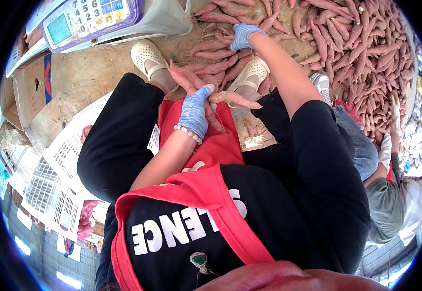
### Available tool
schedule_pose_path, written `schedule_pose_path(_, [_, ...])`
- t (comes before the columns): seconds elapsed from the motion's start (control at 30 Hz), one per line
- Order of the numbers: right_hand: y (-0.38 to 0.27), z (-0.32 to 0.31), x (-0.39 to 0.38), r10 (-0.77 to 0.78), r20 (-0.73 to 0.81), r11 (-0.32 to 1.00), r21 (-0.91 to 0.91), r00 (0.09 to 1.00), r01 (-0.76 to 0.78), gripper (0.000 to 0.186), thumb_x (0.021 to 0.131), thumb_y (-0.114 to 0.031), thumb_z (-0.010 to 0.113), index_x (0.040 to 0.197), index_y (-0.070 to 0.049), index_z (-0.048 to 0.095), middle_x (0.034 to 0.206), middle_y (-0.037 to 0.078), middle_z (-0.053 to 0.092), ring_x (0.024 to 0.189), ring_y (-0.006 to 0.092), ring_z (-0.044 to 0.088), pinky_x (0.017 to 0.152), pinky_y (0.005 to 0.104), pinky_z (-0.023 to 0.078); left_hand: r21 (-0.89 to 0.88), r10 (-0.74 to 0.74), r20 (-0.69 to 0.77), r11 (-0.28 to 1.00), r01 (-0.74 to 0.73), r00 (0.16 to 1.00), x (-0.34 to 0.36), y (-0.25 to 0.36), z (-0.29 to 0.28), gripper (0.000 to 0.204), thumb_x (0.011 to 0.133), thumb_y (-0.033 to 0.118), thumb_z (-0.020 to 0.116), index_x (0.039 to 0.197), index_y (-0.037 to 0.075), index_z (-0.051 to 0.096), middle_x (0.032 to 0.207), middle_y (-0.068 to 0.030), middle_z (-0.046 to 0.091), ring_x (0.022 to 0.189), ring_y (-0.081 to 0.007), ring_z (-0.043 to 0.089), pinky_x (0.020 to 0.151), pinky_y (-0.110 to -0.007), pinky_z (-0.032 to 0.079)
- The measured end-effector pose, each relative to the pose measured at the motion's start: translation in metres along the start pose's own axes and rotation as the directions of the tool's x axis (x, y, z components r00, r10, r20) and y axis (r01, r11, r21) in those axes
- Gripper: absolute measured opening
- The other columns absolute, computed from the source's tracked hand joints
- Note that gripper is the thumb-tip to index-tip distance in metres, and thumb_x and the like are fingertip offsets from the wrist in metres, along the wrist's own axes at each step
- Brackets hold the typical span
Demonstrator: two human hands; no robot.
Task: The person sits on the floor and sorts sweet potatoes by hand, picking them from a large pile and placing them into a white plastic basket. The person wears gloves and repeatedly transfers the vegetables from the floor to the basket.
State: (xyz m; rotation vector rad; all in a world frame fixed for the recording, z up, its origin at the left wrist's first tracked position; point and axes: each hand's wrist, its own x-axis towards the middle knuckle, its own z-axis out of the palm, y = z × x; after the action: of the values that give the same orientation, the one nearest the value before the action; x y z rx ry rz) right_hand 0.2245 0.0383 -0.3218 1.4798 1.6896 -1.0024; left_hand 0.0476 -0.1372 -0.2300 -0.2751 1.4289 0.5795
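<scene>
My left hand (195, 112), in a blue knit glove with a beaded bracelet at the wrist, is closed around reddish sweet potatoes above my lap. One long sweet potato (182, 79) slants out past the thumb side, and a paler one (237, 100) sticks out to the right. Farther off, my right hand (244, 37), gloved alike, reaches down to the sweet potatoes on the ground. Its fingers are bent together at the end of a sweet potato (224, 38); the fingertips are partly hidden. Loose sweet potatoes (211, 68) lie between my shoes.
A large heap of sweet potatoes (366, 53) spreads at the far right. A scale (92, 22) with keypad and display stands at the far left. White plastic crates (51, 186) and a cardboard box (32, 89) lie to the left. Another person (388, 203) sits at my right.
</scene>
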Motion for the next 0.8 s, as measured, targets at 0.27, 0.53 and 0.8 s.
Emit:
schedule_pose_path(0.27, [0.023,-0.012,-0.005,-0.004,-0.275,0.993,-0.117,0.961,-0.030,0.063,0.066,-0.033,0.061,0.122,-0.011,0.041,0.129,0.012,0.039,0.116,0.0249,0.043,0.094,0.0672,0.013,-0.006,0.025,0.010,1.000,-0.025,1.000,-0.003,0.000,0.001,0.047,0.071,0.017,0.063,0.111,0.001,0.045,0.095,-0.0105,0.052,0.083,-0.0216,0.049,0.071,-0.033,0.041])
schedule_pose_path(0.53, [0.029,-0.008,0.008,0.004,-0.064,1.000,-0.025,0.998,-0.005,0.070,0.064,-0.031,0.065,0.125,-0.013,0.037,0.129,0.018,0.034,0.115,0.0316,0.041,0.096,0.0429,0.034,0.041,0.033,0.002,0.999,-0.033,0.999,-0.005,0.004,0.005,0.029,0.072,0.017,0.063,0.095,0.004,0.050,0.074,-0.0045,0.051,0.062,-0.0170,0.047,0.053,-0.029,0.039])
schedule_pose_path(0.8, [0.025,-0.004,0.015,0.056,-0.076,0.998,-0.016,0.995,-0.058,0.067,0.063,-0.035,0.062,0.122,-0.013,0.041,0.123,0.018,0.044,0.116,0.0321,0.040,0.097,0.0598,0.012,0.043,0.038,-0.004,0.998,-0.038,0.999,-0.008,0.004,0.008,0.042,0.072,0.017,0.062,0.107,0.001,0.046,0.096,-0.0104,0.051,0.085,-0.0215,0.047,0.072,-0.033,0.040])
